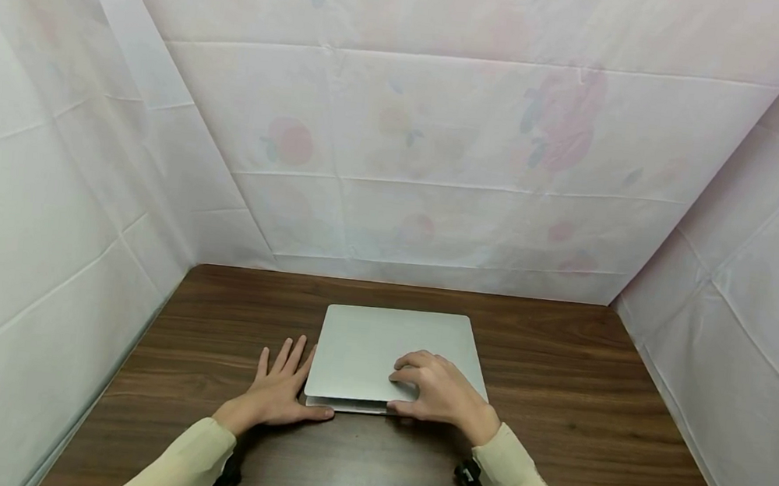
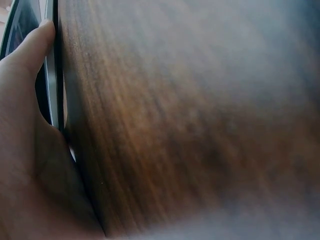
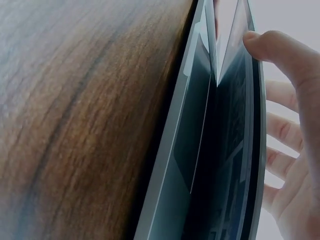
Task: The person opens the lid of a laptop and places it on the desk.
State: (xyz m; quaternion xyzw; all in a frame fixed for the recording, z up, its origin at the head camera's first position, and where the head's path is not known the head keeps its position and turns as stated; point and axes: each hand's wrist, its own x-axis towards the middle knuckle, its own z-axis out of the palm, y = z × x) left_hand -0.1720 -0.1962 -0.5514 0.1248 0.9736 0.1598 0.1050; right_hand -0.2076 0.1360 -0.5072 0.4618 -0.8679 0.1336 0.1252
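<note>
A silver laptop lies on the wooden table, its lid lifted a little off the base along the near edge. My right hand pinches that near edge of the lid. In the right wrist view the thumb lies on the dark screen side, with the fingers along the outer side; the base with its touchpad shows below the gap. My left hand is spread at the laptop's near left corner. Its fingers reach along the left side, and its thumb presses on the base's front edge.
The dark wooden table extends on both sides of the laptop. White fabric with faded fruit prints hangs behind the table, and pale sheets line both sides. Each wrist wears a black strapped device.
</note>
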